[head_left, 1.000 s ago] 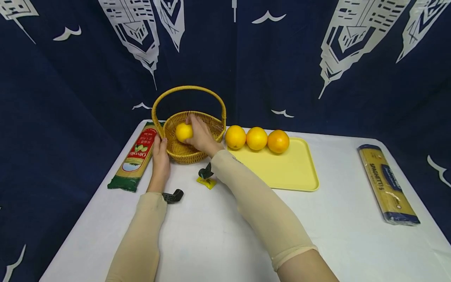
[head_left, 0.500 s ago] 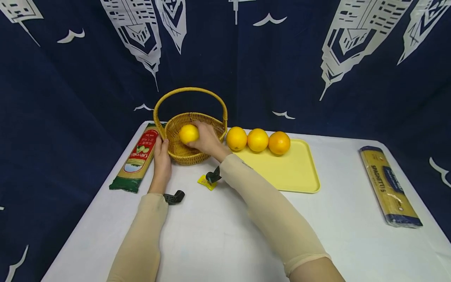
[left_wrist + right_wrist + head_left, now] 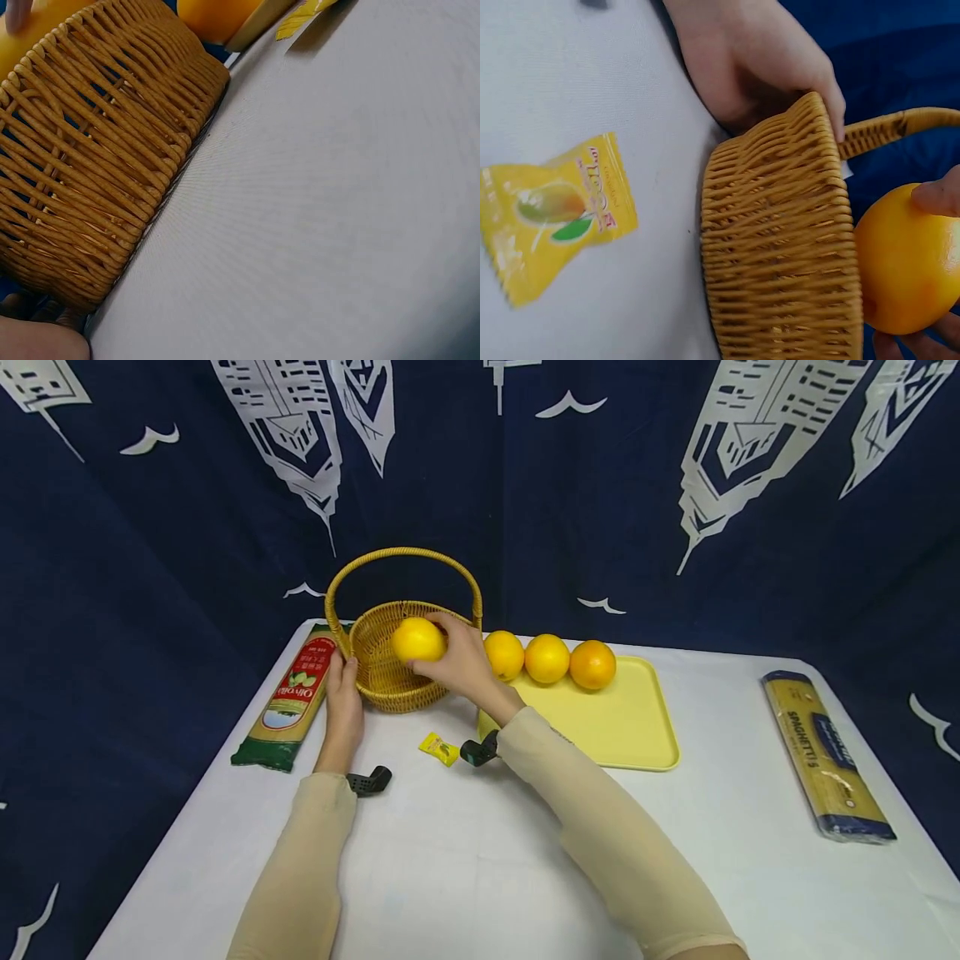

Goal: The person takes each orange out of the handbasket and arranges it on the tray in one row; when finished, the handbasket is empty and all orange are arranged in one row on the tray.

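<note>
In the head view, my right hand (image 3: 461,658) grips an orange (image 3: 417,640) above the near right part of the wicker basket (image 3: 397,697). Thumb and fingers wrap its right side. The right wrist view shows this orange (image 3: 907,259) just above the basket rim, with the thumb on it. My left hand (image 3: 345,710) holds the basket's left side near the foot of its handle; in the right wrist view that hand (image 3: 757,67) reaches up to the rim. From the left wrist, the basket's woven wall (image 3: 105,142) fills the upper left, and most of the left hand is hidden.
Three oranges (image 3: 547,658) sit in a row along the back of a yellow tray (image 3: 600,727). A small yellow candy packet (image 3: 438,748) lies before the basket. Pasta packages lie left (image 3: 292,697) and far right (image 3: 828,756). A dark curtain (image 3: 585,510) hangs behind.
My right hand has lifted the orange from inside the basket, bringing it up and to the right. The left hand has stayed at the basket's side.
</note>
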Tool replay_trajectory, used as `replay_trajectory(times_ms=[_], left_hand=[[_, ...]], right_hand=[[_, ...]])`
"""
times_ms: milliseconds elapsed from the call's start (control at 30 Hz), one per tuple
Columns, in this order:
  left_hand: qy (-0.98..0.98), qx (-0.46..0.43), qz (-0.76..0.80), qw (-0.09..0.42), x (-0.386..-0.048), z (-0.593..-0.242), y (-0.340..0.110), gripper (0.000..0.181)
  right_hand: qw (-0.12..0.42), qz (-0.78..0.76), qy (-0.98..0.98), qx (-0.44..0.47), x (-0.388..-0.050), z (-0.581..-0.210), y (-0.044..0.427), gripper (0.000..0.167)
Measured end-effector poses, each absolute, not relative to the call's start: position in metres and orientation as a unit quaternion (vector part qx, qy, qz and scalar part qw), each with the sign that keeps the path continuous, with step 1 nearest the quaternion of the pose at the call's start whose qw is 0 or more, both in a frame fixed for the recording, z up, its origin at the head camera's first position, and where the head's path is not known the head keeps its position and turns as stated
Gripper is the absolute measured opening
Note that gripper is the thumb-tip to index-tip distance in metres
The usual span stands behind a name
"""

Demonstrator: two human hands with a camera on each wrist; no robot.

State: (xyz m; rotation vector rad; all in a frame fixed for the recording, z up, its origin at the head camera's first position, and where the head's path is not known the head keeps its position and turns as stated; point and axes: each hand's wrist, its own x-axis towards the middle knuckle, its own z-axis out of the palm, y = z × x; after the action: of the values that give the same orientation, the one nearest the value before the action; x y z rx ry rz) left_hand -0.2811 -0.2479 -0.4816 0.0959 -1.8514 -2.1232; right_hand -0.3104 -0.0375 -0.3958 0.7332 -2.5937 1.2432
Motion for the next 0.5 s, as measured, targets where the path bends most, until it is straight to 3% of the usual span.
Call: replay_trajectory(times_ms=[500], left_hand=[[-0.653, 0.045, -0.741, 0.153, -0.281, -0.481, -0.249, 0.054]], right_hand=[[0.096, 0.439, -0.875, 0.181, -0.292, -0.380, 0.018, 0.071]])
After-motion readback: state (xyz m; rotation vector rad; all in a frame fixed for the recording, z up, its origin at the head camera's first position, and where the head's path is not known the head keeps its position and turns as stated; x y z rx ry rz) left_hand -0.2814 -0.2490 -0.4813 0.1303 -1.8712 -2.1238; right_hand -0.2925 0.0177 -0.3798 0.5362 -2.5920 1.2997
